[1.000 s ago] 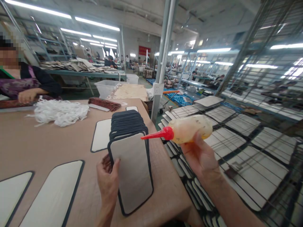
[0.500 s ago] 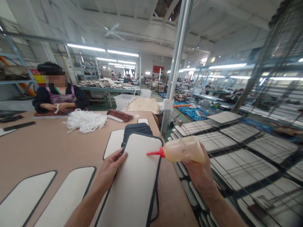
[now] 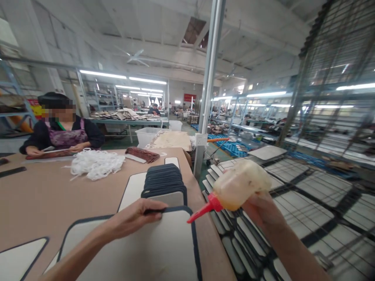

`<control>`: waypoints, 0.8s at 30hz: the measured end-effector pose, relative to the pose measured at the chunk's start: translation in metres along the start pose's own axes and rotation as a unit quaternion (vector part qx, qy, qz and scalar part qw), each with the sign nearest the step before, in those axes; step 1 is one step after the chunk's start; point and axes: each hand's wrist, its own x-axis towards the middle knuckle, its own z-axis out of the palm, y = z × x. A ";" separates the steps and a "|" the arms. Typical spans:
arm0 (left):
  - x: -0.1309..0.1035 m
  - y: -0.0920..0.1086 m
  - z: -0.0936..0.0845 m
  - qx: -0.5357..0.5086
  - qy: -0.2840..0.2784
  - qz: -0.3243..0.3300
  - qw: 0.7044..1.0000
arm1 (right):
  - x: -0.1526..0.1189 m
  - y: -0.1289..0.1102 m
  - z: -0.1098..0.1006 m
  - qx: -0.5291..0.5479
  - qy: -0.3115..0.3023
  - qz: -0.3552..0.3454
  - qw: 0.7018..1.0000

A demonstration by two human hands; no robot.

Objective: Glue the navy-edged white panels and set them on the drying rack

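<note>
A wide sloping white ceiling (image 3: 123, 19), broken by a dark brown rectangular patch (image 3: 193, 30), spanned the workshop. Below it hung a pale three-bladed ceiling fan (image 3: 137, 56) and rows of long white fluorescent tubes (image 3: 148, 80). A red rectangular banner (image 3: 190, 97) stood out on the pale far wall (image 3: 179, 89). A light-grey metal post (image 3: 208, 78) bore a white square socket plate (image 3: 200, 139). A long green-topped table (image 3: 131, 121) and a translucent white plastic bin (image 3: 145, 136) stood on the green floor (image 3: 124, 143); blue lattice plastic pallets (image 3: 231, 147) lay right of the post, and a blue-grey metal shelving rack (image 3: 14, 114) rose at far left.
</note>
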 end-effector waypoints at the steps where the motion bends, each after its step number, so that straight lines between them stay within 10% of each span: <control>1: -0.002 0.008 0.000 0.012 -0.027 0.000 1.000 | 0.004 -0.002 0.001 -0.008 -0.023 0.008 1.000; 11: -0.009 0.069 -0.007 0.048 -0.235 0.000 0.971 | 0.017 -0.009 0.009 -0.047 -0.097 0.027 0.994; 24: -0.025 0.074 -0.015 0.003 -0.230 0.000 0.973 | 0.007 -0.011 0.009 -0.049 -0.094 0.042 0.993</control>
